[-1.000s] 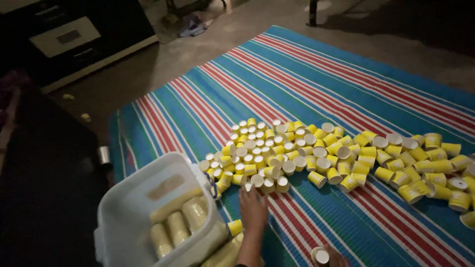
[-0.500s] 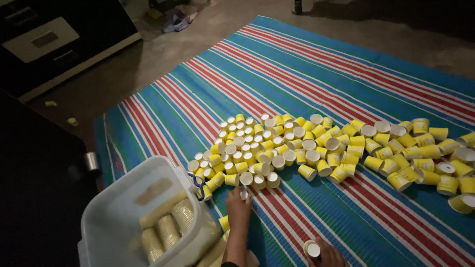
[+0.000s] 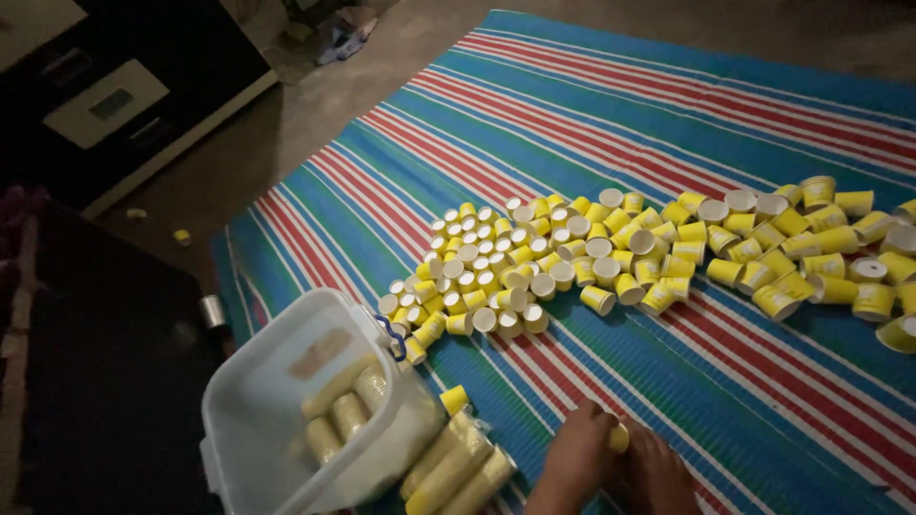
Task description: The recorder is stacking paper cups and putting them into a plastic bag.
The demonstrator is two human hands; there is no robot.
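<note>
Many small yellow paper cups lie scattered in a long pile across a striped mat. My left hand and my right hand are together at the bottom edge of the view, near the mat's front. Between them they grip a yellow cup. Only its rim end shows, and my fingers hide the rest. Both hands are well short of the pile.
A white plastic tub with a blue handle holds stacked cup columns, left of my hands. More cup stacks lie beside it on the mat. A dark cabinet stands at the far left, with a stray cup on the bare floor.
My left hand has pulled back from the near edge of the cup pile and joined my right hand. The view has shifted, with the tub now lower left.
</note>
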